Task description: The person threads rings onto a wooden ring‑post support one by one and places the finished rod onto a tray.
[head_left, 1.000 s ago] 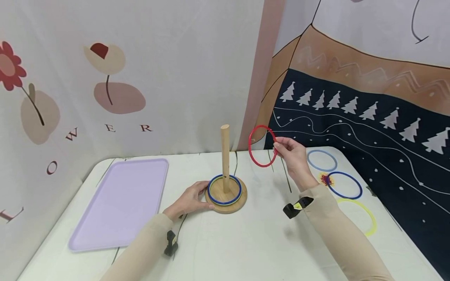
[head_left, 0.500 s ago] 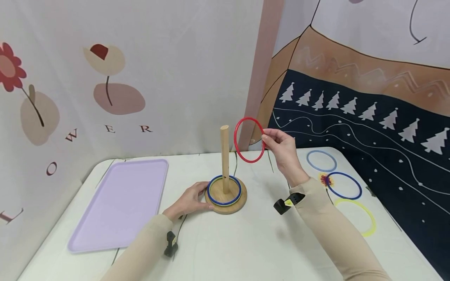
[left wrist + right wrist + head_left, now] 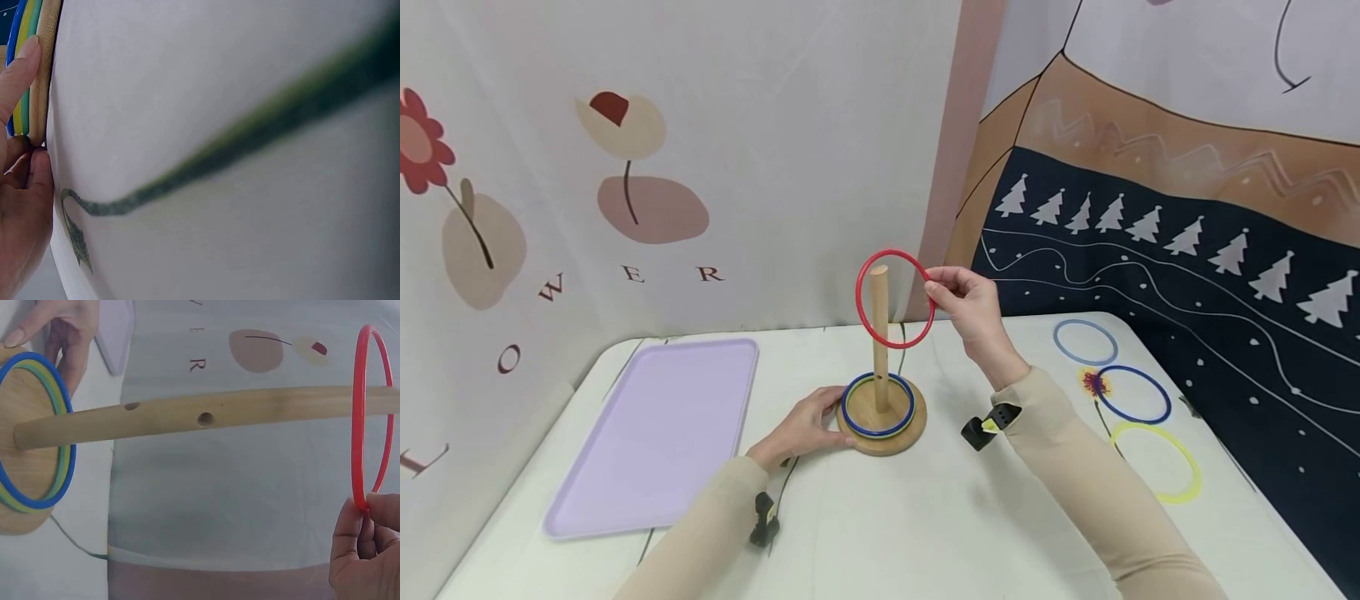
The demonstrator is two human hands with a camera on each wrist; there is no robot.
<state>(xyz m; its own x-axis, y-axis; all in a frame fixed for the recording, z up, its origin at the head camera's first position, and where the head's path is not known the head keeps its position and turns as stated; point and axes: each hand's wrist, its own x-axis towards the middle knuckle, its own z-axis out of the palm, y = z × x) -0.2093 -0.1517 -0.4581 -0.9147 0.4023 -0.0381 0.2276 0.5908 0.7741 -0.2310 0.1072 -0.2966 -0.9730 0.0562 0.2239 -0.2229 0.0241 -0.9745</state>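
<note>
A wooden peg stand [image 3: 881,333] has an upright post on a round base. Stacked blue, yellow and green rings [image 3: 69,447] lie around the foot of the post. My left hand [image 3: 805,425] grips the left edge of the base; in the left wrist view its thumb [image 3: 22,72] lies across the rings' side and the base rim. My right hand [image 3: 970,312] pinches a red ring [image 3: 859,296] by its right side, between thumb and fingers. The ring is tilted nearly upright at the post's top, and in the right wrist view the post appears to pass through it.
On the right of the table lie a light blue ring [image 3: 1057,339], a dark blue ring [image 3: 1168,408] and a yellow ring [image 3: 1197,475]. A flat lilac tray [image 3: 658,433] takes up the left side. Printed cloth [image 3: 790,167] hangs behind the table.
My right hand has carried the red ring leftward, from right of the post to its top end. The left hand and the stand have stayed in place.
</note>
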